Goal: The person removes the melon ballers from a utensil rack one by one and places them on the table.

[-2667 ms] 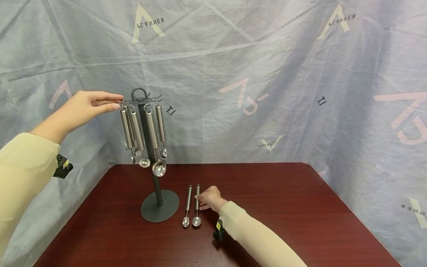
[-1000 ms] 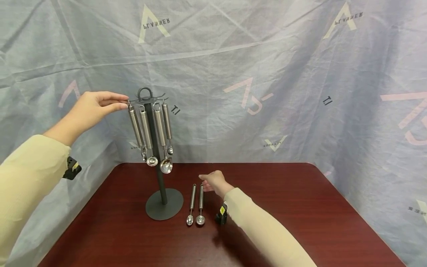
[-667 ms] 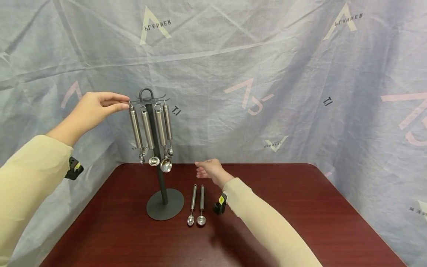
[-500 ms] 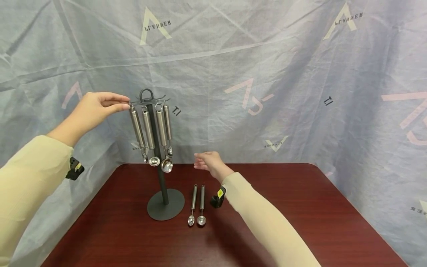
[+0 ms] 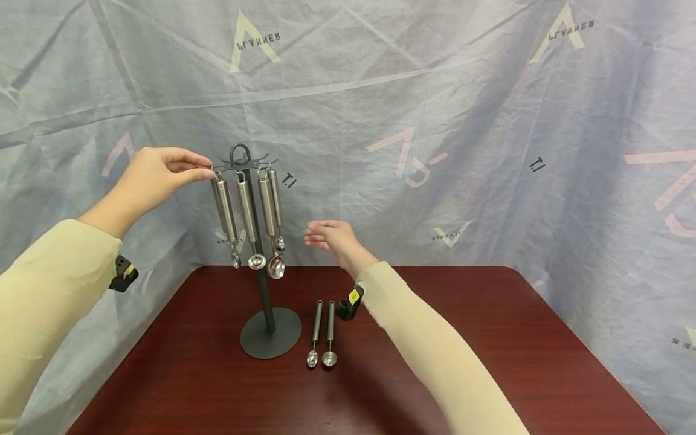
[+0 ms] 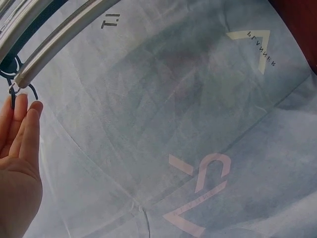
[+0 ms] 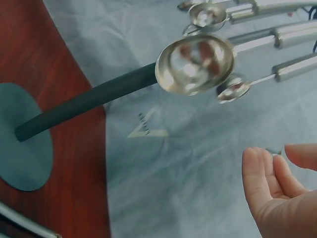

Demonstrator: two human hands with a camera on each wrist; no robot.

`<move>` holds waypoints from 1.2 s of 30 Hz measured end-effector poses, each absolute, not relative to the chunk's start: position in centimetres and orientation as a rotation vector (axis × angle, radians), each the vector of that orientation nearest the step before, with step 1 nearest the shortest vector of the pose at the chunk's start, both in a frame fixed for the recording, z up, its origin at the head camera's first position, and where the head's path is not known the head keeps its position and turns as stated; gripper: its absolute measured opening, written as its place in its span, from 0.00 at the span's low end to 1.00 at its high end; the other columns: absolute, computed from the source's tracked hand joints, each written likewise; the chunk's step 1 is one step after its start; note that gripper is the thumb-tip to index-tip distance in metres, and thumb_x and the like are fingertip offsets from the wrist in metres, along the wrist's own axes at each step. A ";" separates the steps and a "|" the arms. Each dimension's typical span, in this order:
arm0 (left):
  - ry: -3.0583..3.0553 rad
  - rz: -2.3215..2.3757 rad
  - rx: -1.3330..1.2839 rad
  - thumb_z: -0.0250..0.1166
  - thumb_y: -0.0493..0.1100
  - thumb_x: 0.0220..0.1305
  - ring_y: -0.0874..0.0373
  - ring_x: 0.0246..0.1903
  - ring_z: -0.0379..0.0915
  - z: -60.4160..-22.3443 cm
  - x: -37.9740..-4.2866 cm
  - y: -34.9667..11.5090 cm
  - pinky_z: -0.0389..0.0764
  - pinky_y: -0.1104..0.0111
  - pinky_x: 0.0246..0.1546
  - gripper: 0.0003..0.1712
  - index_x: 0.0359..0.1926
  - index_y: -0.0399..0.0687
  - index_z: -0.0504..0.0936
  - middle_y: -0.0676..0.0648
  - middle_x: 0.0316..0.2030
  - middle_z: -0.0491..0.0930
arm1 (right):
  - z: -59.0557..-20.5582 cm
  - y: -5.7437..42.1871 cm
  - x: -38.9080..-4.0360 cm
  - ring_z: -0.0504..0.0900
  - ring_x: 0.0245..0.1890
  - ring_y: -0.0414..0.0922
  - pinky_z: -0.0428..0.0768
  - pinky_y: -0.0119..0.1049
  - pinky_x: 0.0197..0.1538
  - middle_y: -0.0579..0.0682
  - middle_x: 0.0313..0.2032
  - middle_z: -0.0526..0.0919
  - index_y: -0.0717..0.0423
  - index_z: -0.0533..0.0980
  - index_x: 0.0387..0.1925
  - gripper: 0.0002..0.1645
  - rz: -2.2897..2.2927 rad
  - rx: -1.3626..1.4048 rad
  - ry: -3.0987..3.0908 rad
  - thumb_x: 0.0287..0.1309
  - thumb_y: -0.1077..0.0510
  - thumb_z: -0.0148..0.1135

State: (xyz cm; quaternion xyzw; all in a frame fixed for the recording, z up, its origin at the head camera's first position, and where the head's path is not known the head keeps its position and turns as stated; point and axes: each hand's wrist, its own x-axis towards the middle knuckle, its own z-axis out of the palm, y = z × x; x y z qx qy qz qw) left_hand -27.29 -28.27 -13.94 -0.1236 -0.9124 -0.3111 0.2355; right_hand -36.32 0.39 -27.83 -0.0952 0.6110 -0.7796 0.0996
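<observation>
A dark metal rack (image 5: pixel 270 333) stands on the table, with several long-handled metal spoons (image 5: pixel 269 208) hanging from its hooks. My left hand (image 5: pixel 154 179) pinches the left hook end between thumb and fingertips, beside a hanging spoon's ring. In the left wrist view, that hook (image 6: pixel 13 101) meets the fingertips. My right hand (image 5: pixel 334 241) is raised right of the rack, apart from the spoons, fingers loosely bent. A tiny dark sliver shows at its fingertips in the right wrist view; I cannot tell what it is. Two metal spoons (image 5: pixel 316 323) lie side by side on the table.
The dark red wooden table (image 5: pixel 462 350) reaches back to a grey printed cloth (image 5: pixel 478 121), which hangs behind and at both sides. A black wrist camera (image 5: pixel 350 303) sits under the right sleeve, above the two lying spoons.
My right hand has left the right-hand lying spoon and risen toward the rack. Both lying spoons stay put. The hanging spoons have shifted slightly to the right; my left hand stays at the hook.
</observation>
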 end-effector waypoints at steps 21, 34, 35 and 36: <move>-2.478 -0.821 -0.322 0.70 0.59 0.56 0.84 0.35 0.71 -13.9 -27.1 -27.9 0.65 0.76 0.39 0.25 0.48 0.48 0.86 0.75 0.26 0.82 | -23.1 -3.3 -35.5 0.78 0.59 0.55 0.78 0.37 0.60 0.62 0.58 0.77 0.66 0.71 0.62 0.23 -2.215 -0.690 1.919 0.67 0.66 0.55; -2.476 -0.831 -0.315 0.70 0.59 0.56 0.84 0.34 0.73 -13.7 -26.7 -27.7 0.67 0.77 0.39 0.25 0.48 0.48 0.86 0.74 0.27 0.82 | -22.1 -4.2 -34.9 0.80 0.35 0.37 0.84 0.32 0.47 0.65 0.53 0.80 0.69 0.76 0.55 0.19 -2.249 -0.596 2.025 0.63 0.67 0.60; -2.470 -0.832 -0.322 0.70 0.58 0.56 0.85 0.33 0.73 -13.7 -26.7 -27.8 0.67 0.78 0.39 0.24 0.47 0.48 0.86 0.75 0.27 0.82 | -22.0 -4.2 -34.8 0.80 0.33 0.36 0.83 0.30 0.45 0.65 0.53 0.80 0.69 0.76 0.55 0.19 -2.254 -0.589 2.027 0.63 0.67 0.60; -2.465 -0.835 -0.327 0.70 0.58 0.56 0.85 0.33 0.73 -13.7 -26.7 -27.8 0.67 0.79 0.38 0.24 0.47 0.47 0.86 0.75 0.27 0.82 | -22.0 -4.2 -34.8 0.79 0.32 0.36 0.83 0.28 0.42 0.65 0.53 0.80 0.69 0.76 0.54 0.19 -2.256 -0.582 2.031 0.63 0.67 0.60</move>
